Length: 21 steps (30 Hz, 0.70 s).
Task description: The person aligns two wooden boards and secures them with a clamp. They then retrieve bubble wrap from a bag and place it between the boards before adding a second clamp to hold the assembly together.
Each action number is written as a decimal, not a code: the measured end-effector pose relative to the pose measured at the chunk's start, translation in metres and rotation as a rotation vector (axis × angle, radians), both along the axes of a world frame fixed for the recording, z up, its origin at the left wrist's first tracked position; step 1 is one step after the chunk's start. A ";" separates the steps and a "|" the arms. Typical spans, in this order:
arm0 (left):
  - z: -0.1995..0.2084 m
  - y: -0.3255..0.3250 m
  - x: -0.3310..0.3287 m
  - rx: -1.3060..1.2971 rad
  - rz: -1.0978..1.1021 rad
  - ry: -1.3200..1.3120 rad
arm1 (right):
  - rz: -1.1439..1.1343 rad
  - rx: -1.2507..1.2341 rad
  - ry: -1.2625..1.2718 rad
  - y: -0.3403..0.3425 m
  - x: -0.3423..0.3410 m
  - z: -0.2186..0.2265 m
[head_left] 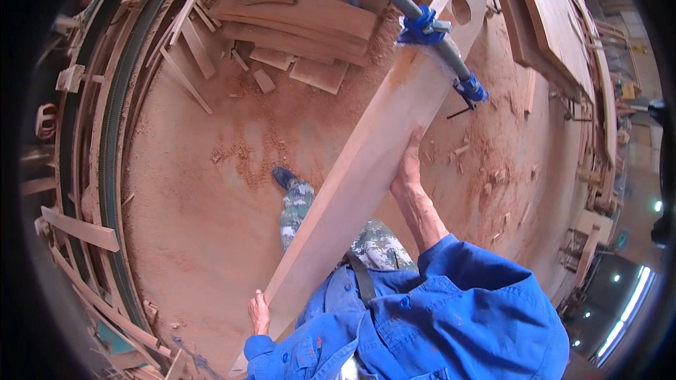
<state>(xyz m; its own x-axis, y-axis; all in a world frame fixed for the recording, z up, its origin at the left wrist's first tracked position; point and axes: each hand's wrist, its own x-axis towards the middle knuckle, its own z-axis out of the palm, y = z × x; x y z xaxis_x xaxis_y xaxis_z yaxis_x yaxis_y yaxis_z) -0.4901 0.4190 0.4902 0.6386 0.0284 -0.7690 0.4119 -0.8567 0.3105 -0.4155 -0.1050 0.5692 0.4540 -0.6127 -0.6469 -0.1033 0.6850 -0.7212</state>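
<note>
A long, thick wooden board (366,148) slants across my front, from beside my waist up to the far right. A round hole shows near its far end. My left hand (259,313) grips its left edge close to my body, fingertips folded over the top. Farther along, my right hand (408,165) holds the right edge, with part of the fingers hidden by the board. Across the far part lies a grey pipe clamp (451,56) with blue jaws (422,27). Yellowish smears mark the wood beside it.
Wood offcuts (317,74) and stacked curved planks (296,14) lie on the dusty floor ahead. A long machine rail (113,127) with timber runs along the left. Large panels (549,21) stand at the far right. Shavings (253,158) are scattered about my shoe (283,176).
</note>
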 end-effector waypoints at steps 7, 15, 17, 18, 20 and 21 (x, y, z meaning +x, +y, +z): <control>-0.015 -0.012 -0.014 0.068 -0.023 0.017 | -0.027 -0.017 0.116 -0.004 0.015 -0.010; -0.013 -0.026 -0.035 0.141 0.118 0.078 | 0.024 0.018 0.242 0.002 0.024 -0.061; -0.023 -0.026 -0.042 0.170 0.132 0.085 | 0.001 0.061 0.303 0.000 0.018 -0.088; -0.032 -0.038 -0.042 0.184 0.143 0.096 | -0.011 0.083 0.352 -0.010 0.028 -0.106; -0.056 -0.061 -0.044 0.217 0.152 0.133 | 0.040 0.097 0.341 -0.039 0.035 -0.148; -0.063 -0.064 -0.053 0.235 0.152 0.160 | 0.055 0.067 0.390 -0.032 0.048 -0.142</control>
<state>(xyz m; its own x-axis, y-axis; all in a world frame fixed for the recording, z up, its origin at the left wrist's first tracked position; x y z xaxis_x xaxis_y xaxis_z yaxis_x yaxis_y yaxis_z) -0.5434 0.3550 0.4275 0.4853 0.3029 -0.8202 0.5681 -0.8223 0.0325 -0.3672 -0.1369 0.4270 0.1972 -0.5446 -0.8152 -0.3983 0.7153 -0.5742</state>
